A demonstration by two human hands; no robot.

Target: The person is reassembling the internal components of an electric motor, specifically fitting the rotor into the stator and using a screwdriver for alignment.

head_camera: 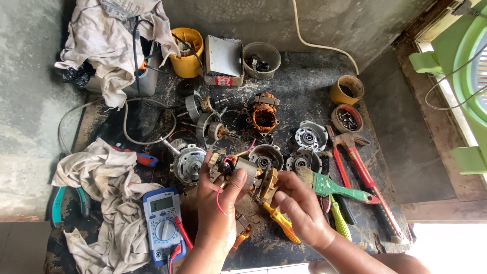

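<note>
Desk (304, 81) crowded. Just below my fingers: a blue multimeter (163, 223) with red probe leads, lying on a grey rag (101, 187), and yellow-handled pliers (279, 220) under my right wrist. To the right of my fingers: a green-handled brush (335, 189), a yellow-green screwdriver (341, 223) and a red-handled hammer (368, 177). Beyond my fingers: two round motor end caps (310, 136), a copper-wound stator (265, 115) and a rotor with fan (188, 163) just to the left. At the far edge: a yellow tub (188, 50), a clear bowl of small parts (262, 60) and a flat box (223, 57). Loose parts hem in the space on all sides.

Left hand (215, 213): fingers (234, 181) wrapped narrowly around the small motor assembly (248, 175), holding it above the desk, near the middle. A red wire (219, 199) loops from it across my palm.

Right hand (302, 208): fingers curled in close, tips pinching the tan bracket end of the same assembly.
</note>
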